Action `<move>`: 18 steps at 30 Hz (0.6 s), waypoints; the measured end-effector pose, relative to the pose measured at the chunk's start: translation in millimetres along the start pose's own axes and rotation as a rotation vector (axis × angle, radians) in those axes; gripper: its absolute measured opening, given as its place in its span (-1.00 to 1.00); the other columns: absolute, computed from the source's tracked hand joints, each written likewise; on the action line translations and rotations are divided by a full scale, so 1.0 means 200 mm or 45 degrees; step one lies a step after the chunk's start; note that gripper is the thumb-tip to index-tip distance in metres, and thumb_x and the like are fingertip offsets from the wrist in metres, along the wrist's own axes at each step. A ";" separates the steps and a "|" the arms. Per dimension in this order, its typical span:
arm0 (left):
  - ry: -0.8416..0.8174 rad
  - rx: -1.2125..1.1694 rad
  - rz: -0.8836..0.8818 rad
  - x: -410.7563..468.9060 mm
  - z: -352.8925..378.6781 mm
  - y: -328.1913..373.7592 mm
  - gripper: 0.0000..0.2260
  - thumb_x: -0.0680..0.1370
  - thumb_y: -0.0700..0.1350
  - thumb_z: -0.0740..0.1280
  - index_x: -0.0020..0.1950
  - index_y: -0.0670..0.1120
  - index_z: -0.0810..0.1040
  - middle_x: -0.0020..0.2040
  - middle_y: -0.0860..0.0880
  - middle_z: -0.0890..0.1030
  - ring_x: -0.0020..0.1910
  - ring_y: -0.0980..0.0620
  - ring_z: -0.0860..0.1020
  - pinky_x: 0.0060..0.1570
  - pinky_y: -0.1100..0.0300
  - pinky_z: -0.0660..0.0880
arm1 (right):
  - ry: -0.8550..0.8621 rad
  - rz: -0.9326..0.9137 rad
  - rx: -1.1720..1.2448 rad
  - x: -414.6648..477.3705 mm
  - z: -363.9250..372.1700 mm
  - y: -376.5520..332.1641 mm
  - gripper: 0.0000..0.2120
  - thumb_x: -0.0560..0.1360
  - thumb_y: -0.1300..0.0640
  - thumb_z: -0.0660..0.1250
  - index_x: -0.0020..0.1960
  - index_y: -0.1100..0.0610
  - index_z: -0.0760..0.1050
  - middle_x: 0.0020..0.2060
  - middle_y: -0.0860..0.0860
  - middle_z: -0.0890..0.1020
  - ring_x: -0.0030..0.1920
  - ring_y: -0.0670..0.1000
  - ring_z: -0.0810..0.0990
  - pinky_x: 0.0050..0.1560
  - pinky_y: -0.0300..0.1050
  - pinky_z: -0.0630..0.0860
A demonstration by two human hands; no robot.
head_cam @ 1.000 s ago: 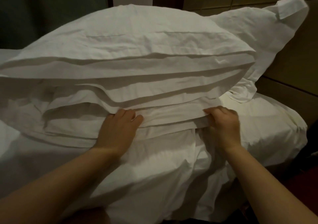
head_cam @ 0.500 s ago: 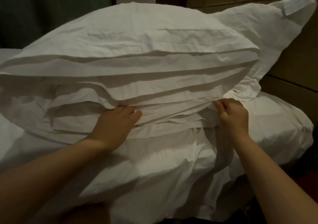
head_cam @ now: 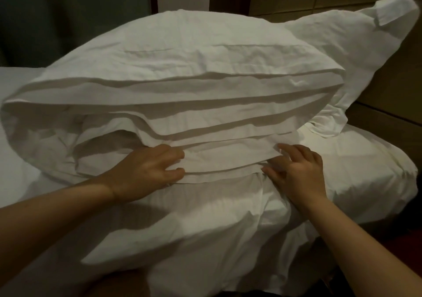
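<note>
We are starting at our left hand (head_cam: 146,173): its fingers are curling round a fold of the pillowcase hem (head_cam: 228,159), with cloth showing between two of them, so it is gripping and not only resting. Above this hand the pillow (head_cam: 182,52) is lying plump on the white bedding (head_cam: 205,228). To the right of the left hand the hem layers are running flat towards our right hand (head_cam: 301,175), whose fingers are spread and nearly straight, touching the hem end (it is holding nothing, as far as we can see). Beyond the right hand a second pillow (head_cam: 342,34) is leaning on the brown wall panel (head_cam: 388,91).

We are judging that the open end is being tucked closed. To do it well, the left grip should be working as a firm anchor while the right fingers are sliding the loose flap under, layer by layer, without dragging the pillow.
</note>
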State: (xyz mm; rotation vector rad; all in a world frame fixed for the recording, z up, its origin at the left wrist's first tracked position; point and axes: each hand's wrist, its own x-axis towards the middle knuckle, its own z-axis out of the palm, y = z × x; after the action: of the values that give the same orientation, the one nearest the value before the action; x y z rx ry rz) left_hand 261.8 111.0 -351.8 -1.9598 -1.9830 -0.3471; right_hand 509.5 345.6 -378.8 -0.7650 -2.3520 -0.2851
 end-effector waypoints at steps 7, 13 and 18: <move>0.037 0.161 -0.057 -0.04 -0.09 0.00 -0.81 0.52 0.05 0.25 -0.01 0.02 0.61 -0.06 0.11 0.61 -0.08 0.15 0.46 -0.20 0.49 0.40 | 0.147 -0.096 -0.092 0.04 0.04 -0.01 -0.61 0.44 -0.06 0.14 -0.15 0.15 0.67 0.00 0.10 0.65 0.07 0.21 0.50 0.09 0.06 0.28; 0.013 0.338 0.027 -0.04 -0.02 -0.06 -0.76 0.49 -0.05 0.25 -0.02 -0.16 0.62 0.05 -0.14 0.60 -0.07 -0.12 0.56 -0.30 0.07 0.55 | 0.360 -0.264 -0.021 0.02 0.01 0.05 -0.67 0.43 0.02 0.14 -0.18 0.14 0.64 -0.06 0.07 0.60 0.06 0.12 0.36 0.10 -0.03 0.21; 0.201 0.184 -0.113 -0.01 -0.08 -0.03 -0.75 0.54 -0.15 0.15 -0.05 -0.11 0.63 -0.05 -0.02 0.61 -0.15 -0.02 0.57 -0.21 0.09 0.53 | 0.356 -0.146 -0.063 0.06 0.03 0.11 -0.66 0.43 0.01 0.14 -0.20 0.16 0.63 -0.07 0.15 0.62 0.06 0.17 0.35 0.10 -0.02 0.18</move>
State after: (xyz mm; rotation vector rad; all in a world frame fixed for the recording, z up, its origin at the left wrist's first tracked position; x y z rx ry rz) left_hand 257.6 102.7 -336.8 -1.7066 -1.9408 -0.3580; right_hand 512.5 370.9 -376.0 -0.5728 -2.1324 -0.4700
